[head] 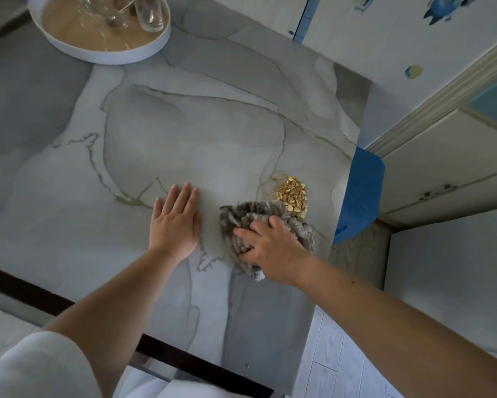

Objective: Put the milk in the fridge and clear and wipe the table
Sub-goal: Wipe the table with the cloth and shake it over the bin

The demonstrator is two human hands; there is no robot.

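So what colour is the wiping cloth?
Grey; the cloth shows best in the head view, under the right hand.

The left hand (176, 222) lay palm-down on the table (184, 124), its fingers (187, 195) straight and close together. Its bare forearm stretched forward from a white sleeve (40, 366). The right hand (266, 248), further right and also bare-armed, had its fingers spread and curled down, gripping a bunched cloth (253, 214).

Pale tiled floor (336, 377), cream cabinet (431, 168) with metal handles (426, 193) at right, white wall (385, 38) bearing cartoon stickers (448, 7)
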